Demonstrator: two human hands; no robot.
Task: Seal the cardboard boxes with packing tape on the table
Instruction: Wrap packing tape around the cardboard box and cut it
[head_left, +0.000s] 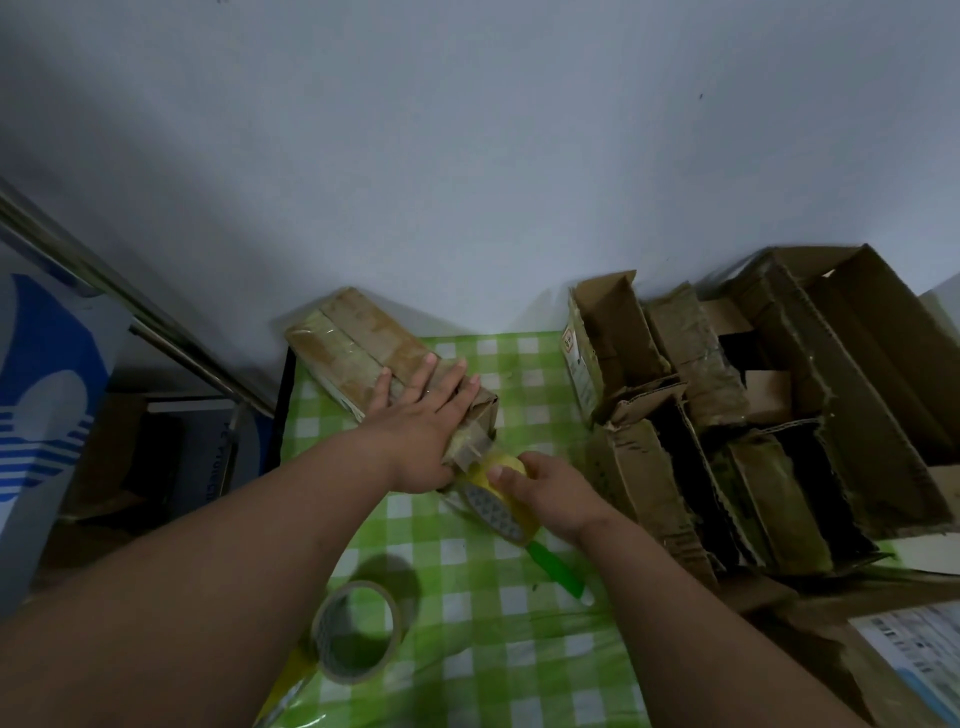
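The box (384, 358) lies closed on the far left part of the bench (467, 613), its long axis running from the far left corner by the wall toward the near right, where its end faces the right hand. Clear tape already covers parts of its top, and a strip of tape (470, 449) runs down that near end. The left hand (426, 415) lies flat on the box top, fingers straight and spread, pressing it down. The right hand (540, 488) curls its fingers round a yellow tape roll (498, 499), held just beside the box's near end, with the strip joining roll and box. There are two tape rolls: the held one and a spare roll (358, 631) standing tilted on the green checked cloth near the left forearm. One green-handled knife (558, 571) lies on the cloth under the right wrist. At the right, one large open carton (857, 364) holds several smaller open boxes (628, 353), too jumbled to count surely.
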